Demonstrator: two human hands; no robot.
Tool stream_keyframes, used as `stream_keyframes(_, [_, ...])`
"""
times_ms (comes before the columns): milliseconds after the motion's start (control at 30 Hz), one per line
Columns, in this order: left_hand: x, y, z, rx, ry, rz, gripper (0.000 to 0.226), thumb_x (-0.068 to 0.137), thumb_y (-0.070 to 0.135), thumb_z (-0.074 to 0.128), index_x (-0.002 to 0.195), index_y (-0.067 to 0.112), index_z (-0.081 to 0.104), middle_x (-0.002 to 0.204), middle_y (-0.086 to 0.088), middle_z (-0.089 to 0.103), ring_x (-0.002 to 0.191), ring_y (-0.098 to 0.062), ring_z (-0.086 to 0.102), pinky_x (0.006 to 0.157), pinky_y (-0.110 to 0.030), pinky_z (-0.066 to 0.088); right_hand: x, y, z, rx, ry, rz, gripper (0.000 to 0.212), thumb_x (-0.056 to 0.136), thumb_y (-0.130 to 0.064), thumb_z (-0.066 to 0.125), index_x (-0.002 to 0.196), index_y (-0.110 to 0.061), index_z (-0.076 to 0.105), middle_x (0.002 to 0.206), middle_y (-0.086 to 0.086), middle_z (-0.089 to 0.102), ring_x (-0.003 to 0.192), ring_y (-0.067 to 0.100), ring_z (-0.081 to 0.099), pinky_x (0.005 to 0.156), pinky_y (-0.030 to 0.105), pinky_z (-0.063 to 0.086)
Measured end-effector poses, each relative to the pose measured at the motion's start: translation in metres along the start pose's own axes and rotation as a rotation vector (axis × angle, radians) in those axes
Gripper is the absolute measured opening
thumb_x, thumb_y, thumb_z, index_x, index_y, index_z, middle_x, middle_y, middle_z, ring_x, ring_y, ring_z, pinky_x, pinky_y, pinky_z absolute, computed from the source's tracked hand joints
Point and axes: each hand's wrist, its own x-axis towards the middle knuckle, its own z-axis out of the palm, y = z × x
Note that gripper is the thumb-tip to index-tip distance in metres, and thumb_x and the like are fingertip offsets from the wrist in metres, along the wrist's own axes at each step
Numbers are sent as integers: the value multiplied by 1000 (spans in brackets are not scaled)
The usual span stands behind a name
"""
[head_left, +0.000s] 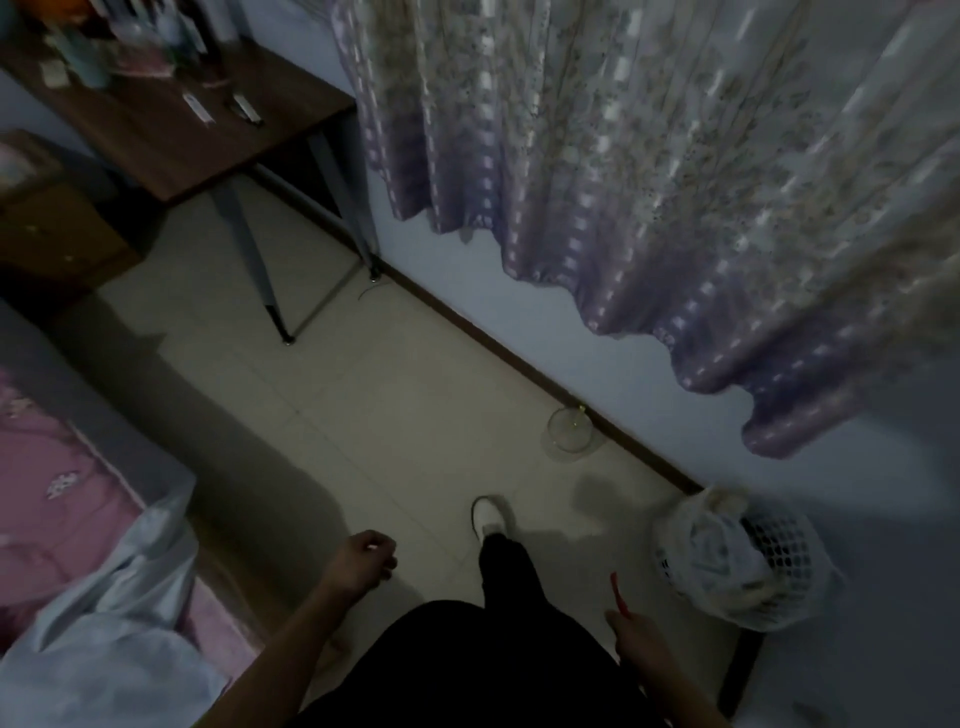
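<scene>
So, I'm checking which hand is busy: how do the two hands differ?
The right hand holds a thin red stick; the left hand, fingers loosely curled, seems empty. The left hand is held further forward, toward the bed; the right hand sits by the hip, near the basket. Both hang low above the floor.

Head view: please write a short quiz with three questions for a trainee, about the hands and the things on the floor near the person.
1. True or false: the right hand holds a thin red object.
2. Which thing stands ahead of the white shoe?
A) a clear glass bowl
B) a black boot
C) a green bucket
3. Fill in the missing word: the white mesh basket stands on the person's ____ side.

Key: 1 true; 2 A; 3 right.
</scene>
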Motion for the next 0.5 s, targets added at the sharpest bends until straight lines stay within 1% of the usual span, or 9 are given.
stream_keyframes(33, [9,7,-3,-16,12,-13,12,97,8,52,88,3,59,73,-14,60,58,-23,52,56,-27,38,8,-23,-4,2,8,9,40,102,-25,49,77,3,62,47,1,30,36,16,32,52,28,26])
stream_keyframes(67, [19,13,-7,-31,24,-25,12,98,8,52,89,2,59,74,-15,60,59,-23,52,56,-27,38,17,-48,-8,20,13,-1,41,102,-26,49,66,-8,49,46,0,30,34,15,30,50,26,25])
stream_keyframes(100, [28,20,-11,-45,34,-38,13,98,9,51,90,2,59,76,-15,60,59,-23,52,56,-27,38,26,-75,-11,35,3,-23,41,102,-27,49,65,-14,40,45,-1,29,34,14,28,47,24,22])
stream_keyframes(133, [37,28,-15,-63,47,-50,13,98,10,51,90,3,59,77,-15,60,60,-22,52,56,-27,39,34,-103,-13,42,-12,-48,40,102,-28,49,66,-17,37,46,-1,29,35,14,26,46,23,21])
stream_keyframes(233, [64,47,-31,-149,117,-104,14,98,10,51,88,5,60,75,-14,61,60,-22,53,55,-27,40,51,-192,-20,-47,-26,-119,37,100,-28,51,67,-17,39,50,0,32,38,14,28,45,23,20])
stream_keyframes(333, [84,60,-45,-209,180,-153,14,97,7,51,88,2,61,72,-14,61,58,-23,53,52,-26,38,66,-279,-16,-176,-67,-210,37,99,-28,52,67,-20,36,52,-1,31,40,13,29,46,23,20])
stream_keyframes(367, [91,64,-49,-233,205,-161,15,97,7,52,88,1,62,71,-14,62,58,-23,53,52,-26,39,72,-307,-13,-200,-77,-239,36,99,-28,52,66,-22,37,51,-1,32,40,13,30,46,22,21])
stream_keyframes(433, [104,70,-55,-288,275,-167,16,96,7,54,85,2,64,68,-13,64,57,-24,55,53,-27,41,83,-359,-5,-269,-108,-294,30,98,-29,50,69,-22,46,53,-1,39,41,14,36,45,22,23])
stream_keyframes(500, [114,75,-61,-350,329,-191,17,95,7,55,81,4,65,65,-12,65,55,-23,56,53,-28,42,93,-407,5,-375,-119,-334,29,97,-30,49,71,-18,53,57,1,45,45,15,41,44,21,25])
